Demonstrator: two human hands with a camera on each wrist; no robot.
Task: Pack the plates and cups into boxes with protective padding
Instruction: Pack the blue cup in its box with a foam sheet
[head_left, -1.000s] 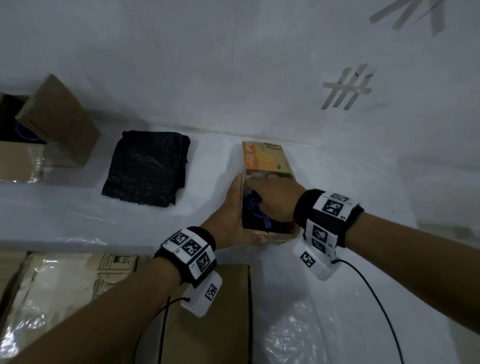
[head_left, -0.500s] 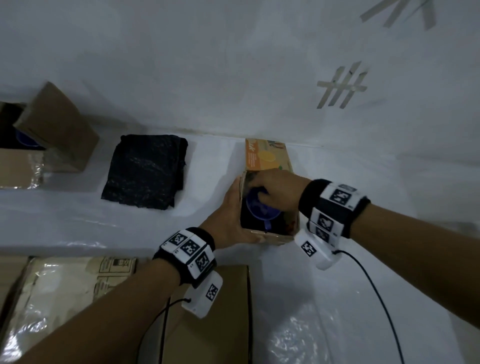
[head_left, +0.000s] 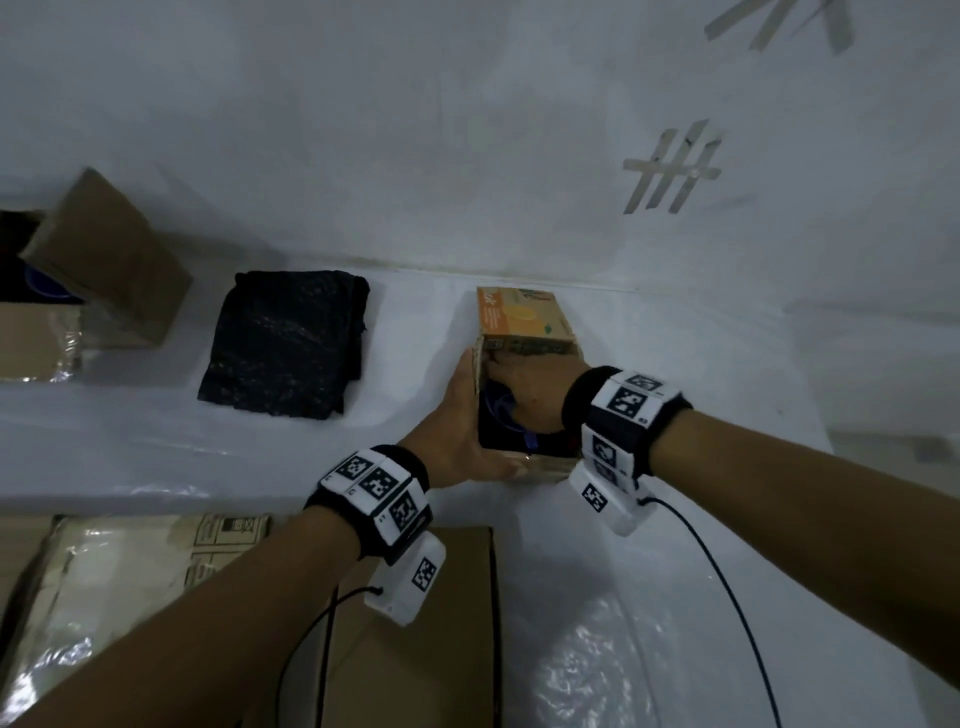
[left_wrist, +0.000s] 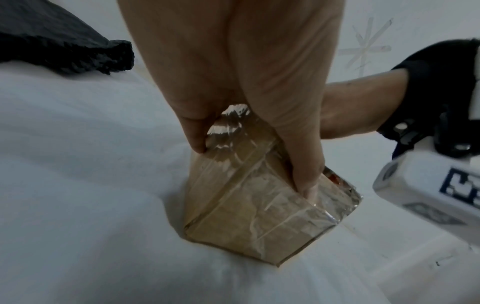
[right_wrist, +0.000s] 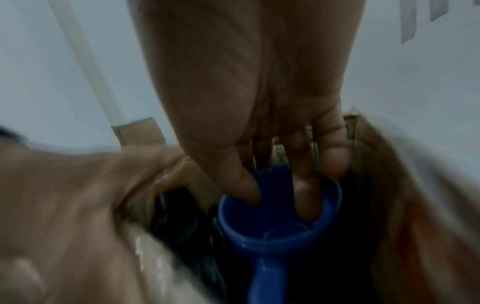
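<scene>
Right hand now sunk deeper into the small box than a second ago, knuckles up at the 12 o'clock end of the opening under the orange flap. Blue cup lower too, only a sliver of rim and handle showing above the dark padding lining the box. Reads as the cup nearly seated, release probably next. Left hand unmoved, clasping the box's 9 o'clock wall and near corner, steadying it on the white-covered tabletop.

From the head camera, no telling how the cup is held. Right wrist view settles it, though blurred: cup pinched at the rim, thumb and one finger dipped inside, others outside. Left wrist view alone shows the box's taped brown outside and the left fingers curled around its edge. Only the head view takes in the spare black padding at 10 o'clock, well apart, and another open box further left.
</scene>
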